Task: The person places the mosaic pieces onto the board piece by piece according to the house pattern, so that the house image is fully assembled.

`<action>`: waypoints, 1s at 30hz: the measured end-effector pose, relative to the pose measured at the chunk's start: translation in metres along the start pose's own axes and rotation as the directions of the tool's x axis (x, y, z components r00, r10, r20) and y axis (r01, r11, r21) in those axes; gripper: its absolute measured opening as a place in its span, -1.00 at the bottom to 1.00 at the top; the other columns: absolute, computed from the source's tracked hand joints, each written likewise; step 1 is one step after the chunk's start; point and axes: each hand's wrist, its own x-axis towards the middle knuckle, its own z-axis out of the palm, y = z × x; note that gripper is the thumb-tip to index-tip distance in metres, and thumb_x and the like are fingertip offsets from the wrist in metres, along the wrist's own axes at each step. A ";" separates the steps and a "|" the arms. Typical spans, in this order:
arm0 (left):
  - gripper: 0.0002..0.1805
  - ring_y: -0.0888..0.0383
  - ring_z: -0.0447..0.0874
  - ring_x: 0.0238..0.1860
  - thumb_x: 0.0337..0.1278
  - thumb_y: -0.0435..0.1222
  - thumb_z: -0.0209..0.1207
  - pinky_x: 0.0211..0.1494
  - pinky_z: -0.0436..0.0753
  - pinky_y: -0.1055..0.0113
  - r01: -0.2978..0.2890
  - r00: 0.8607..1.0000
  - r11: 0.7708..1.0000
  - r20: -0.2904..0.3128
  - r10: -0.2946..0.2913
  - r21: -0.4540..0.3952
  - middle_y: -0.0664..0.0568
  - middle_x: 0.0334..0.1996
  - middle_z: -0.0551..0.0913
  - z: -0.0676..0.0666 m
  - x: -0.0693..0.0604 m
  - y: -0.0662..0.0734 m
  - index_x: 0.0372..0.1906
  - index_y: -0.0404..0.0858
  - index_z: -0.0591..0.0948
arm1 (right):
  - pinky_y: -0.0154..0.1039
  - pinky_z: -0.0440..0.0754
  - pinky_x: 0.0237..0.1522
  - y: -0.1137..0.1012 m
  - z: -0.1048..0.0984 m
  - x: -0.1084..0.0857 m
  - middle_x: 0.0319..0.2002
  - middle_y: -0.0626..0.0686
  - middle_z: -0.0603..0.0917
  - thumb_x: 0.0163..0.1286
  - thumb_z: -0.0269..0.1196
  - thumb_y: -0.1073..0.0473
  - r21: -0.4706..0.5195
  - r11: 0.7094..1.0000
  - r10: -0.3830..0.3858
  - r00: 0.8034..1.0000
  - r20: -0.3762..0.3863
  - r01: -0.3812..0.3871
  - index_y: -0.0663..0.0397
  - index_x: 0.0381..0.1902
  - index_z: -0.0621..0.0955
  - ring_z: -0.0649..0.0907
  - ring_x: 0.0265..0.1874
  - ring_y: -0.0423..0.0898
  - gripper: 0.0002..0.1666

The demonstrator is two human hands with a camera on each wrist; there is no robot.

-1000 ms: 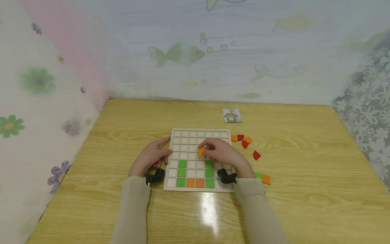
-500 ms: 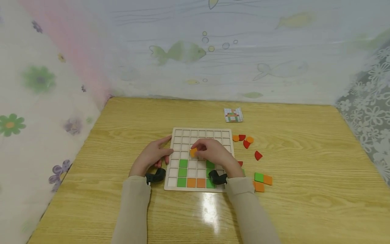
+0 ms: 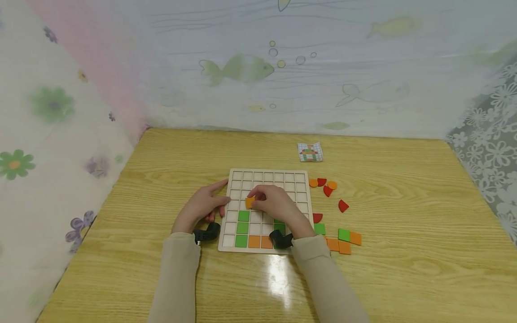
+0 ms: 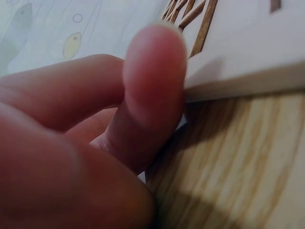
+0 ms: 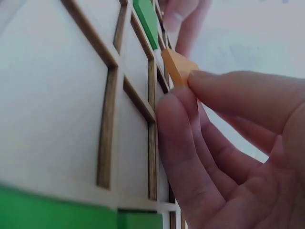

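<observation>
A wooden grid board (image 3: 294, 175) lies flat on the table, with green square tiles (image 3: 243, 228) and orange square tiles (image 3: 254, 242) set in some cells. My right hand (image 3: 273, 202) is over the middle of the board and pinches an orange square tile (image 3: 249, 202) between thumb and finger, just above the green column on the left. In the right wrist view that orange tile (image 5: 178, 67) is tilted close to the grid. My left hand (image 3: 202, 204) rests at the board's left edge, its index finger and thumb stretched out to touch the rim (image 4: 248, 81).
Red quarter-circle pieces (image 3: 343, 206) and orange round pieces (image 3: 332, 185) lie right of the board. Loose green tiles (image 3: 344, 235) and orange tiles (image 3: 344, 247) are nearer my right sleeve (image 3: 319, 269). A printed pattern card (image 3: 310, 152) lies behind the board.
My right hand has moved left across the board with the orange tile, uncovering loose pieces beside the board's right edge. My left hand has stayed at the left edge.
</observation>
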 end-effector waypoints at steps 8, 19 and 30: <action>-0.36 0.17 0.24 -0.88 0.08 -0.14 0.15 -0.80 0.36 0.35 -0.002 1.000 1.000 0.005 0.002 -0.009 -0.21 -0.66 0.56 0.000 -0.001 0.001 0.27 0.24 0.21 | -0.29 0.43 -0.33 -0.006 0.006 0.001 -0.44 -0.19 0.53 0.22 0.18 0.14 -0.062 0.998 0.009 1.000 -0.014 -0.010 -0.14 -0.25 0.60 0.48 -0.43 -0.21 -0.86; -0.37 0.17 0.24 -0.88 0.08 -0.14 0.15 -0.80 0.36 0.35 0.002 1.000 1.000 0.004 -0.002 -0.018 -0.21 -0.66 0.56 0.000 -0.001 0.001 0.27 0.25 0.21 | -0.31 0.41 -0.41 -0.013 0.011 0.000 -0.49 -0.18 0.52 0.19 0.21 0.13 -0.107 0.993 0.045 0.997 -0.060 -0.051 -0.11 -0.27 0.62 0.46 -0.49 -0.20 -0.87; -0.36 0.17 0.24 -0.88 0.08 -0.14 0.15 -0.80 0.36 0.35 0.006 1.000 1.000 0.006 -0.006 -0.011 -0.20 -0.67 0.56 0.000 -0.002 0.003 0.28 0.23 0.21 | -0.32 0.40 -0.45 -0.015 0.018 0.003 -0.43 -0.16 0.48 0.19 0.21 0.09 -0.200 0.977 0.066 0.995 -0.071 -0.079 -0.11 -0.25 0.63 0.45 -0.47 -0.20 -0.84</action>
